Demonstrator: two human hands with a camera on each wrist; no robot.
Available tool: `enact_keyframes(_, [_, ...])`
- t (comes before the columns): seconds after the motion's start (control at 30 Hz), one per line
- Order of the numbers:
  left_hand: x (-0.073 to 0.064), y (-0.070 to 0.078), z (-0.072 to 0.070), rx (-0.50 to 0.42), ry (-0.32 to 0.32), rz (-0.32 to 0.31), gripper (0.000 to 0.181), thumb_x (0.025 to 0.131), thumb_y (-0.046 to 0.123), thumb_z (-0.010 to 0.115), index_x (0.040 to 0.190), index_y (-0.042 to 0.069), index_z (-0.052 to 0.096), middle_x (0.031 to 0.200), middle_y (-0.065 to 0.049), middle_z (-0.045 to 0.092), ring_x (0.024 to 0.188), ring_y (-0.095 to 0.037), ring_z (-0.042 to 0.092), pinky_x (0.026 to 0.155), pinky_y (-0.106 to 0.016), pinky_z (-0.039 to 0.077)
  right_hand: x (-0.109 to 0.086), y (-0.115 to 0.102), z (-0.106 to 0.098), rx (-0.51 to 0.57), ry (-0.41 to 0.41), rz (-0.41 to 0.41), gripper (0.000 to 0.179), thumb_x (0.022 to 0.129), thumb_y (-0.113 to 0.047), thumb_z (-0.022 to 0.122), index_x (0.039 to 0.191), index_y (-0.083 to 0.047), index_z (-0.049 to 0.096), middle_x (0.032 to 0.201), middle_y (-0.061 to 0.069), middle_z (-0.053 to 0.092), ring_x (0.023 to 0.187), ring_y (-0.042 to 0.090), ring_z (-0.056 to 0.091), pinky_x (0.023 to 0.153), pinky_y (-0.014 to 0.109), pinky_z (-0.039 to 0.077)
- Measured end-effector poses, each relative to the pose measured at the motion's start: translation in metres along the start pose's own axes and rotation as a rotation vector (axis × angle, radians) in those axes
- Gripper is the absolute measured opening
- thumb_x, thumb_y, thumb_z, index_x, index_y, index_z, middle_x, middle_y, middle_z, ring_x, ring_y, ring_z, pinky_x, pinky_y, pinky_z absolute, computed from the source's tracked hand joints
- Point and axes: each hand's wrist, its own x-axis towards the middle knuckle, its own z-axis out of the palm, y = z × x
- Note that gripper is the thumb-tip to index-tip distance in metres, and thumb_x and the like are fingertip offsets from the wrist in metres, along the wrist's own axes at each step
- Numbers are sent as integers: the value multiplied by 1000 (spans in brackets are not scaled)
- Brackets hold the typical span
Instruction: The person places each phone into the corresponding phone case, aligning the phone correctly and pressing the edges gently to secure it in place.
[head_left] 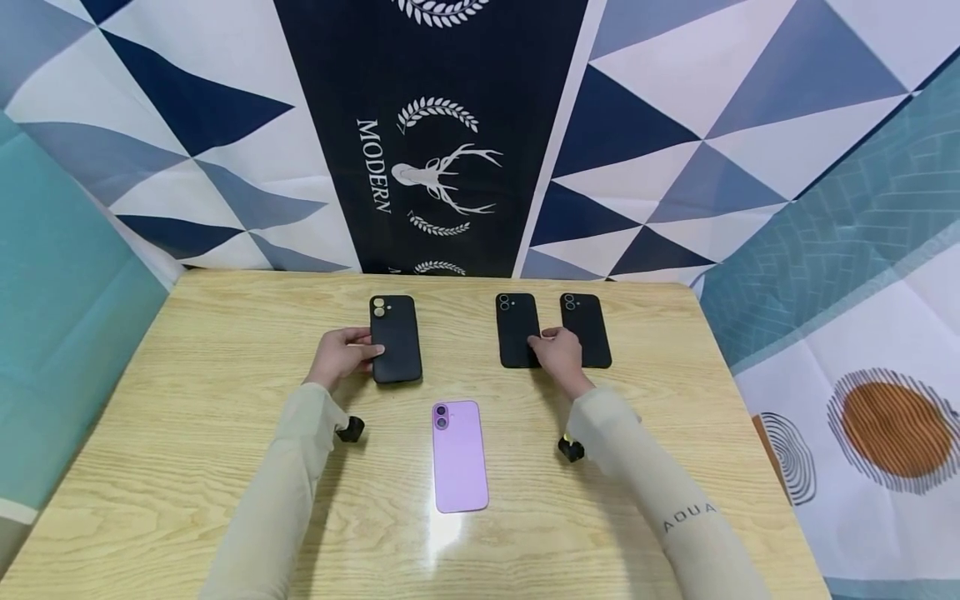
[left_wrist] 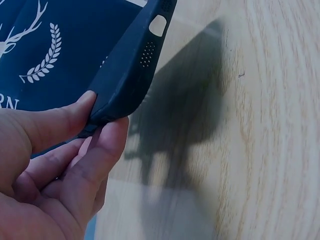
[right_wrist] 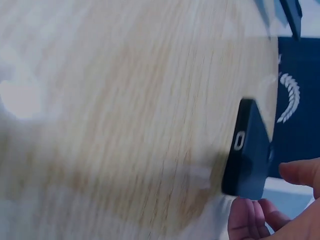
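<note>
The left hand [head_left: 341, 354] grips a black phone case [head_left: 399, 346] by its left long edge, thumb on the back face and fingers beneath. The case is positioned near the far edge of the counter [head_left: 225, 400], left of that edge's midpoint; the gripped side is raised off the surface. Wood shows through its camera openings.

The right hand [head_left: 561, 354] is at the right long edge of the middle phone [head_left: 516, 325], which is black. The thumb is spread apart from the fingers, with that edge between them; the hand is not closed. Whether the fingers touch the edge cannot be told. The middle phone is near the far edge, right of its midpoint.

The right phone [head_left: 592, 333], also black, is located toward the far right corner, partly covered by the right hand. A purple phone [head_left: 461, 462] lies back-up, farther from the far edge.
</note>
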Motion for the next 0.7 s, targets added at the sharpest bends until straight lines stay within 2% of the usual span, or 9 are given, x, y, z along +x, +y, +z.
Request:
enact_keyframes(0.07, [-1,0,-1,-4,-1,-1,56,87,7,66,137,-1,44,128,-18,49,68,0,58,68,-18,57,-9,-2,2,8,1,-21,46,92,-27,56,127,1,52,117,20,58,103,31,57,87,41,49])
enact_keyframes(0.2, [-2,-1,-2,-12,6,3,55,86,6,66,136,0,45,124,-16,51,69,0,58,66,-18,56,-30,-4,7,45,-6,-65,45,90,-25,59,126,2,53,100,13,57,87,22,54,74,28,45])
enact_keyframes(0.3, [-2,-1,-4,-13,11,5,55,86,6,66,136,1,45,124,-16,51,68,0,58,67,-17,56,-41,-5,14,76,-27,-84,43,89,-23,61,123,3,54,92,8,54,83,17,49,68,21,41])
enact_keyframes(0.5, [-5,-3,-4,0,-2,-12,57,87,10,66,139,4,44,127,-16,49,68,0,58,69,-18,57,-59,-4,31,48,-80,-120,36,88,-21,62,116,4,59,93,10,58,83,18,53,67,21,43])
enact_keyframes(0.7, [-4,-5,-3,-14,-7,-15,58,87,11,67,139,4,44,127,-15,49,70,0,59,69,-18,57,-76,-2,47,-1,-177,-160,36,87,-22,66,113,3,61,90,8,58,77,15,52,63,21,44])
